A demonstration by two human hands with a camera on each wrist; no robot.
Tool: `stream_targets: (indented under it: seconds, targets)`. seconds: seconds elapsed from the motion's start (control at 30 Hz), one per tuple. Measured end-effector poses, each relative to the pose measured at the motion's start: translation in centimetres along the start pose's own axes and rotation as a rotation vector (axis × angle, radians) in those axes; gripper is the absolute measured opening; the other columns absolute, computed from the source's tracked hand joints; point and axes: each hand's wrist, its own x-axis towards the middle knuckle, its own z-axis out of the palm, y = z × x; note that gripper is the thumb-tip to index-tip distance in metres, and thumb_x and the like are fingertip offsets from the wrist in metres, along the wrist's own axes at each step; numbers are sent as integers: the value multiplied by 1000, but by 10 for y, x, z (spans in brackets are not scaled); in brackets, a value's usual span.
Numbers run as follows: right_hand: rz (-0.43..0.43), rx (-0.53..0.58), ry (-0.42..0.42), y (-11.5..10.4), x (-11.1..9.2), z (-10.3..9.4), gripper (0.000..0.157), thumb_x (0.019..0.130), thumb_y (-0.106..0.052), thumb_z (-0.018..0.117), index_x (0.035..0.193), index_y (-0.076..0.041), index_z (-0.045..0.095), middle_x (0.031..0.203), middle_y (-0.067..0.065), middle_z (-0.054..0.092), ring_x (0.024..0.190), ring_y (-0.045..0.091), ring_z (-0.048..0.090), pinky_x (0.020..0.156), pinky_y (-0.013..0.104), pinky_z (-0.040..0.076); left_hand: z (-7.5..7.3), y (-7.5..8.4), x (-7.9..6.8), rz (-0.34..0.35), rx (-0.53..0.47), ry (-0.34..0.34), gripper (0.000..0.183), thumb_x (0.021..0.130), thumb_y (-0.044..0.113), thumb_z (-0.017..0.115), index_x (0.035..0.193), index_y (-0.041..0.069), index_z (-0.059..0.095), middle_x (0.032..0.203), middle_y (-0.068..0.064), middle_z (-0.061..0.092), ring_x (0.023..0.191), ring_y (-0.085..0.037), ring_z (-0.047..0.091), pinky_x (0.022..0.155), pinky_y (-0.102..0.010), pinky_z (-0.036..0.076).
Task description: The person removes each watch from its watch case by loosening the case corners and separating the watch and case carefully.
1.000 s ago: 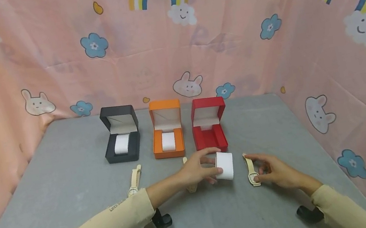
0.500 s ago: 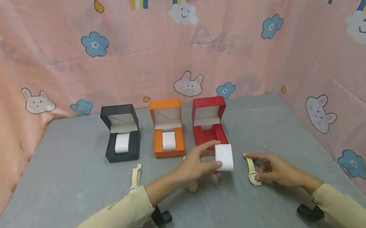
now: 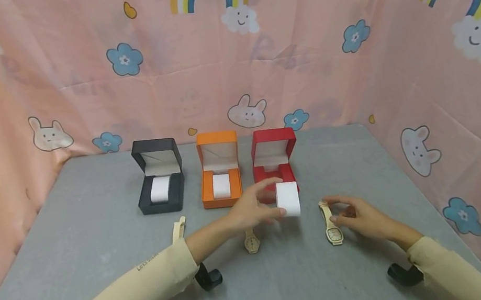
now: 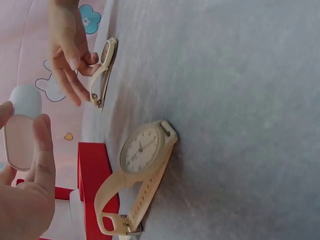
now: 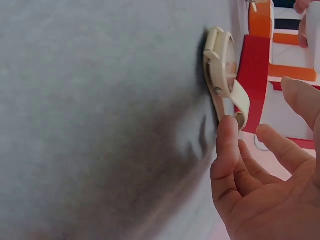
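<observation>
My left hand (image 3: 250, 209) pinches a white watch cushion (image 3: 288, 199) between thumb and fingers, raised in front of the open red watch box (image 3: 272, 135). The cushion overlaps the box's front in the head view, and part of the box's inner well is hidden. On the right, my right hand (image 3: 363, 217) has its fingers loosely bent beside a cream watch (image 3: 333, 235). One fingertip (image 5: 227, 131) is right at the buckle end of its strap, and the thumb is off the dial. Another cream watch (image 4: 142, 150) lies on the table below my left hand.
An open black watch box (image 3: 163, 205) and an open orange one (image 3: 223, 202) stand left of the red box, each with a white cushion inside. A third cream watch (image 3: 179, 229) is partly covered by my left sleeve. A pink patterned curtain (image 3: 303, 70) hangs behind the table.
My left hand has lifted the cushion and carried it away from me, over the red box's front. My right thumb has come off the watch dial and shifted toward the strap's far end.
</observation>
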Motion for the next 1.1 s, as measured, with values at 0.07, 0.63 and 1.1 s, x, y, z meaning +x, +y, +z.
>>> stream_targets:
  seconds: [0.07,0.63,1.1]
  targets:
    - [7,-20,11,-1,2,-2,52,98,-17,66,145,1,51,144,27,55,88,9,66,71,23,50,-2,0,1,-9,17,1,70,92,9,73,153,19,41,137,-18,57,93,-40,72,76,-36,62]
    - [-14,-93,52,-15,25,-14,53,100,-21,65,146,1,50,145,28,54,106,33,70,86,43,57,-14,0,14,26,156,34,68,90,12,75,151,18,45,143,-15,54,88,-21,70,79,-30,60]
    - [14,-69,30,-26,46,-18,52,100,-15,62,148,-1,47,147,27,52,111,36,67,85,38,58,-24,9,29,-25,252,87,71,90,18,77,152,17,43,148,-9,52,91,-17,71,87,-32,60]
